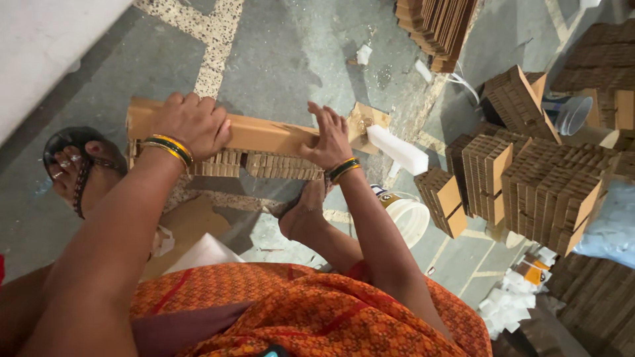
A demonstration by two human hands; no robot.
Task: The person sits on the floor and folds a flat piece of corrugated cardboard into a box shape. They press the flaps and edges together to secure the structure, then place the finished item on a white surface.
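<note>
Cardboard strip (264,134) lies flat along the top of a row of small corrugated pieces (264,165) on the grey concrete floor (284,59), just ahead of your two feet. At far left, your sandalled foot (76,165) rests on the floor. Your left hand (192,123) presses palm-down on the strip's left end, fingers curled over its far edge. Your right hand (329,139) lies flat on its right part, fingers spread and straight, gripping nothing. Beside it lies one white foam block (398,149). One white plastic bucket (407,215) sits near your right forearm; you cannot tell what it holds. Farther right, at least four bundles of cardboard pieces (536,182) stand clustered, with one clear plastic cup (573,114) behind them.
</note>
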